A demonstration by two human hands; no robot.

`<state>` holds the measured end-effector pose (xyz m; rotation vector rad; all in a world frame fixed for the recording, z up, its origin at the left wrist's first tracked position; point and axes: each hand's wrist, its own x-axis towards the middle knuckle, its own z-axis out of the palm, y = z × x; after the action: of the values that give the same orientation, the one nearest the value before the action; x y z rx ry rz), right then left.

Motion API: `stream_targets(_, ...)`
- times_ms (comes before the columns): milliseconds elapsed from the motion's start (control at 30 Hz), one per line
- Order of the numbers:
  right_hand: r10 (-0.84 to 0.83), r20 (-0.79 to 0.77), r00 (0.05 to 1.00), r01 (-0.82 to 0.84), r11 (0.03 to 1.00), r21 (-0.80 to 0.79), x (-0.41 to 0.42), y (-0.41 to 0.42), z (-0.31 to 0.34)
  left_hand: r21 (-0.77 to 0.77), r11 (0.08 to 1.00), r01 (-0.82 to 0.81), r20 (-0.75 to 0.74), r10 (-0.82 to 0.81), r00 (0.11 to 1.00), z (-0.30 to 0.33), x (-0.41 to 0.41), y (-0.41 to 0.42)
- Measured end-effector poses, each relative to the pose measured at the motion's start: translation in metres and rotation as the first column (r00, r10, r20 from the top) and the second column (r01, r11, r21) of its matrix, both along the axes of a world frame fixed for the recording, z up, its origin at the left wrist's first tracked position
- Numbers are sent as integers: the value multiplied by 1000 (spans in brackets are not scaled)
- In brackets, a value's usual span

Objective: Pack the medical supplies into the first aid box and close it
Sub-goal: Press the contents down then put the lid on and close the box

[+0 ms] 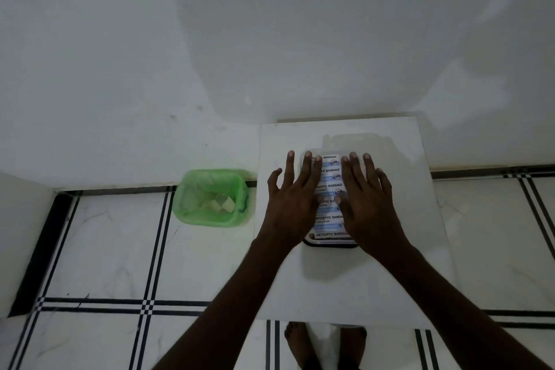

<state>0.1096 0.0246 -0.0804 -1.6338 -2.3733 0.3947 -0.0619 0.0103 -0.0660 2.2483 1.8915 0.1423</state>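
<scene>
the small first aid box with a dark base and a clear plastic lid [330,243] sits near the middle of the white square tabletop [336,285], its near edge showing as a dark rim. through the lid a stack of white and blue strips printed "antiseptic bandage" [329,186] is visible, lying in rows from the far end of the box to the near end. the lid appears to lie over the box; whether it is latched cannot be told.

the left hand [292,201] lies flat on the left part of the lid, fingers spread and straight, gripping nothing. the right hand [368,201] lies flat on the right part in the same way, fingers splayed, palm down, holding nothing. the printed strips show in the gap between the two hands.

left of the table, on the white tiled floor with black lines [114,249], stands a bin lined with a green plastic bag [211,198], pale scraps inside. bare feet [295,339] show below the table's near edge. a plain white wall [210,39] rises behind.
</scene>
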Motion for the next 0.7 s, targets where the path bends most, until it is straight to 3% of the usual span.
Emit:
stream_targets(67, -94, -169, 981, 93, 996, -10, 5, -3, 7, 72, 991, -110, 149, 99, 984, 9, 0, -4)
stream_targets(133, -288, -315, 904, 300, 954, -10, 16, -10, 10, 127, 943, -308, 338, 251, 907, 13, -2, -13)
stream_targets(200, -494, -322, 808, 511, 859, -36, 31, -12, 2, 32, 891, -453, 439, 395, 807, 10, -3, -19)
stream_targets(233, -561, -256, 787, 546, 827, -134, 35, -11, -4, -47, 877, -477, 443, 447, 777, 8, -4, -21)
stream_targets(300, -601, -106, 792, 518, 753, -406, 40, -7, -19, -176, 864, -471, 452, 496, 741, 4, -4, -21)
stream_targets(367, -572, -38, 820, 464, 702, -541, 40, -3, -29, -213, 862, -459, 490, 501, 713, 5, -4, -19)
stream_targets(600, -395, 63, 917, 376, 797, -473, 31, 5, -45, -205, 853, -480, 548, 506, 666, 3, -14, -23)
stream_targets(700, -485, -40, 873, 396, 756, -522, 34, 6, -44, -200, 839, -506, 554, 523, 648, 4, -22, -27)
